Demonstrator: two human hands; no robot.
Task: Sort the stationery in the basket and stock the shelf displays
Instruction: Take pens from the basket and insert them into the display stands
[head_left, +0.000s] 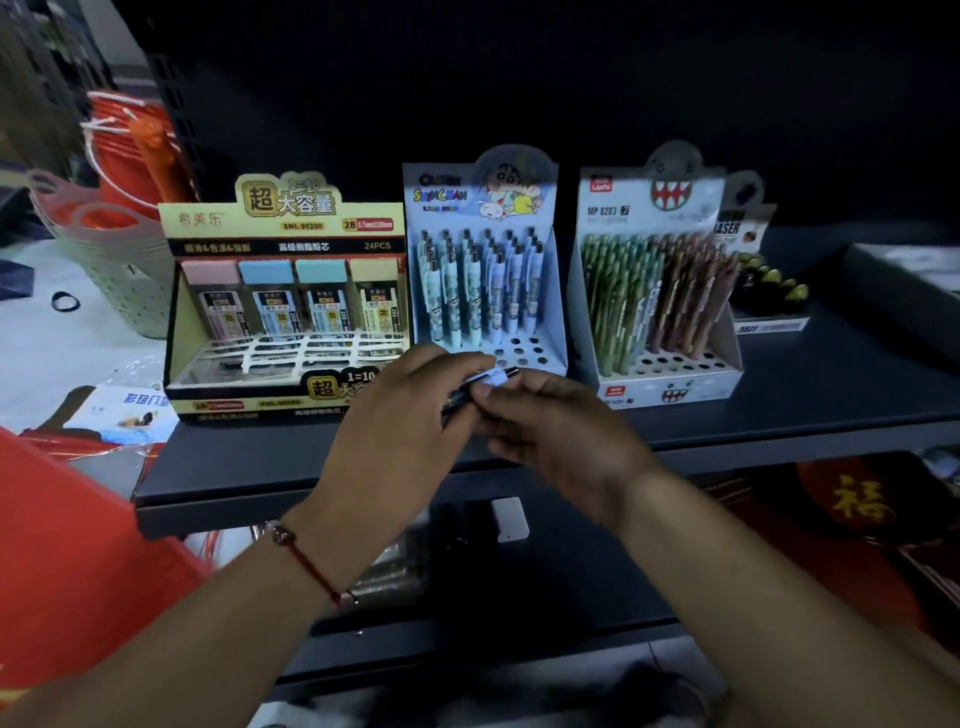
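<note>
Head-worn wide-angle view, facing forward and down.

Looks from close above at the front edge of the dark shelf (779, 415), square onto three display boxes standing on it, both forearms reaching in from the bottom corners. Single view only; strong barrel bend toward the frame edges.

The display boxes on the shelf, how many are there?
4 that I can see: the yellow lead box on the left, the blue pen box next, the monster pen box beside it, and an eraser box partly hidden behind that.
</note>
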